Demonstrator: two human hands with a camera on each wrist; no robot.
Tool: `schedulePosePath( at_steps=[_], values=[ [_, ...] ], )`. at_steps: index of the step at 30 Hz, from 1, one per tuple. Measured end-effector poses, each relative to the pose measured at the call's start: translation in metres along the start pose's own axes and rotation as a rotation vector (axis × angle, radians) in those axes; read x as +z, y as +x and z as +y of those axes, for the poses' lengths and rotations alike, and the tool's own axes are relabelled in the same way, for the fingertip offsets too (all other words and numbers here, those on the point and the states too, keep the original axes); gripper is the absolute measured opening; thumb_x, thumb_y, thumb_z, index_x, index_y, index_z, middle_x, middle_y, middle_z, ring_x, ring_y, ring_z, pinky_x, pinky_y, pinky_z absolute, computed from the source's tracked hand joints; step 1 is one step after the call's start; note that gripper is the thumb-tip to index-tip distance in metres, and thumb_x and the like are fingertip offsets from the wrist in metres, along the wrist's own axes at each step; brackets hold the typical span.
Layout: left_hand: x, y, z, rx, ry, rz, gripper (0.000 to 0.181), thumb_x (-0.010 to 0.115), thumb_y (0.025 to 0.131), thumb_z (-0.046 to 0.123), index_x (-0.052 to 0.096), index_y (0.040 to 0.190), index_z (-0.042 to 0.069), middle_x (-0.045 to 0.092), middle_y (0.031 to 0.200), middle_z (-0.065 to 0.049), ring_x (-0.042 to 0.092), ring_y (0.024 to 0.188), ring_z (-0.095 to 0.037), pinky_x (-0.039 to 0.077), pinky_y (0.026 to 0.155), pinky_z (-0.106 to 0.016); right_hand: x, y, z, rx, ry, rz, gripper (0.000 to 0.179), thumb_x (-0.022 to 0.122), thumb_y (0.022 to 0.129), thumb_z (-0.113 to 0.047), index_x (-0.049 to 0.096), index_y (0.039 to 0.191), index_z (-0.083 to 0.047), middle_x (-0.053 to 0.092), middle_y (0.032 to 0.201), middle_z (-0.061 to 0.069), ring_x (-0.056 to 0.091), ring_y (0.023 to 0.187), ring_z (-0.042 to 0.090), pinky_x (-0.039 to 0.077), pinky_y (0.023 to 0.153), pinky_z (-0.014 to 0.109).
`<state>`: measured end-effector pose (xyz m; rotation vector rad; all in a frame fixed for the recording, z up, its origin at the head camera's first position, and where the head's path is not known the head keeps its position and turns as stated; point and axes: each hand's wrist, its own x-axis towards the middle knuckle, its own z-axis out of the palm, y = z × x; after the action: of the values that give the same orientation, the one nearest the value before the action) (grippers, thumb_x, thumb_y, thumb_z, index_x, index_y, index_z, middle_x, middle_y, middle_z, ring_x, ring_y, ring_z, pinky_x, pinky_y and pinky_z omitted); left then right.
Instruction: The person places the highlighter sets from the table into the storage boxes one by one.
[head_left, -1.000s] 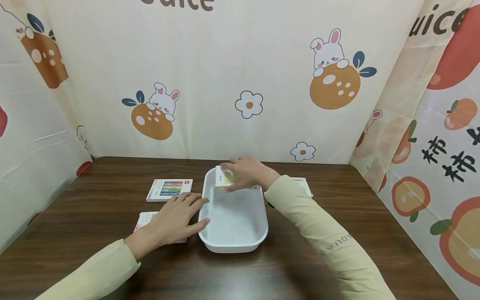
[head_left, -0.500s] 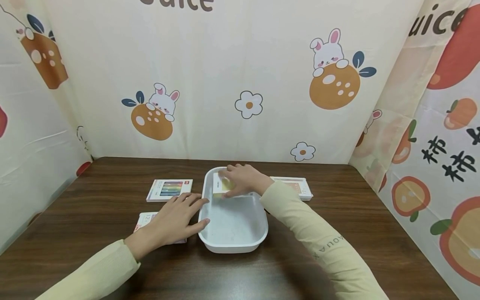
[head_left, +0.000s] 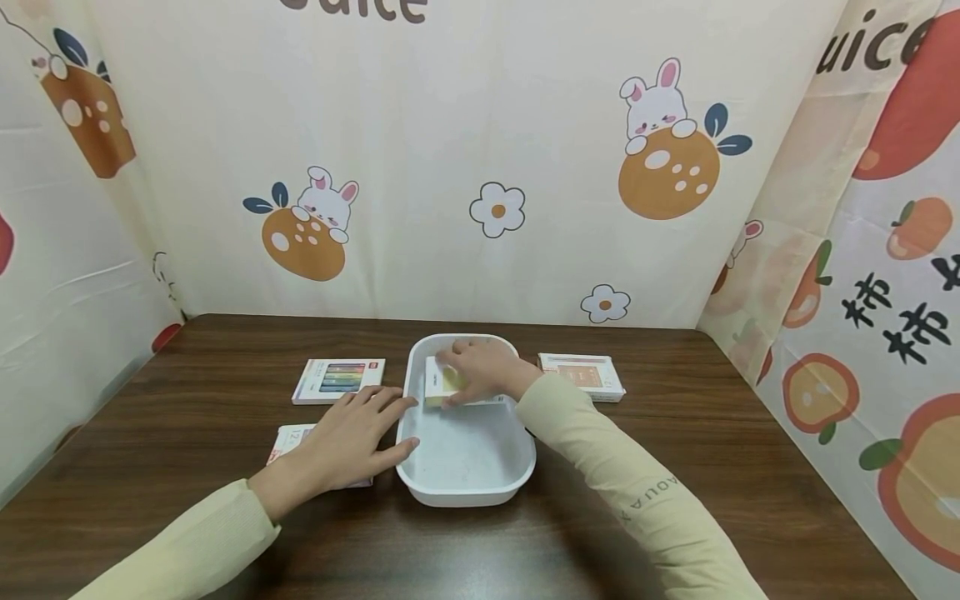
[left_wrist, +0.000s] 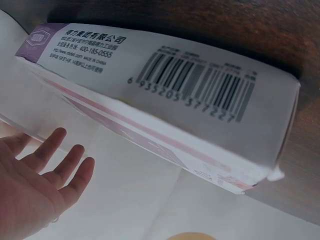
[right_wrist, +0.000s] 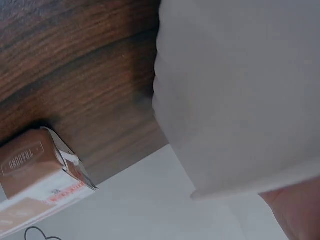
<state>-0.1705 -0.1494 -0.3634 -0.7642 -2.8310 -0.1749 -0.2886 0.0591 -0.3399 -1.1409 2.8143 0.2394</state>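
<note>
A white plastic tray (head_left: 467, 479) stands on the table. In its far part lies a white-and-yellow box (head_left: 434, 385), which my right hand (head_left: 483, 371) grips from above, fingers at the far side and thumb at the near side. My left hand (head_left: 347, 442) rests its spread, nearly straight fingertips at the tray's left rim; in the left wrist view the hand (left_wrist: 37, 180) is beside a white-and-purple box (left_wrist: 190, 100) with a barcode. The tray's side wall (right_wrist: 235, 100) fills much of the right wrist view, hiding most of the hand.
A flat box with coloured sticks pictured on it (head_left: 341, 381) lies left of the tray. Partly under my left forearm is the white-and-purple box (head_left: 288, 438). To the right lies a white-and-brown box (head_left: 583, 377). A printed curtain (head_left: 420, 250) hangs behind the table.
My right hand has brought the white-and-yellow box lower and nearer within the tray, uncovering more of the tray's far rim and the white-and-brown box. My left hand has stayed still.
</note>
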Motion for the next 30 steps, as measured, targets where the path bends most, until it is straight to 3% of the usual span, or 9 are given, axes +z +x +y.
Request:
schedulePosePath(
  at_steps=[16, 30],
  values=[
    [0.001, 0.001, 0.000, -0.007, -0.007, -0.007, 0.058, 0.043, 0.086, 0.060, 0.050, 0.128, 0.020, 0.051, 0.128, -0.004, 0.048, 0.117, -0.027, 0.038, 0.095, -0.051, 0.010, 0.002, -0.002, -0.003, 0.024, -0.035, 0.080, 0.055, 0.075, -0.068, 0.035, 0.140, -0.027, 0.048, 0.131, 0.003, 0.046, 0.121, 0.022, 0.036, 0.101, 0.044],
    [0.001, 0.001, 0.000, -0.005, -0.011, -0.003, 0.058, 0.044, 0.087, 0.059, 0.050, 0.129, 0.020, 0.051, 0.128, -0.004, 0.048, 0.117, -0.028, 0.037, 0.096, -0.051, 0.008, -0.001, -0.008, -0.012, -0.015, -0.067, 0.078, 0.055, 0.077, -0.065, 0.034, 0.140, -0.024, 0.049, 0.129, 0.003, 0.047, 0.119, 0.021, 0.038, 0.099, 0.041]
  ],
)
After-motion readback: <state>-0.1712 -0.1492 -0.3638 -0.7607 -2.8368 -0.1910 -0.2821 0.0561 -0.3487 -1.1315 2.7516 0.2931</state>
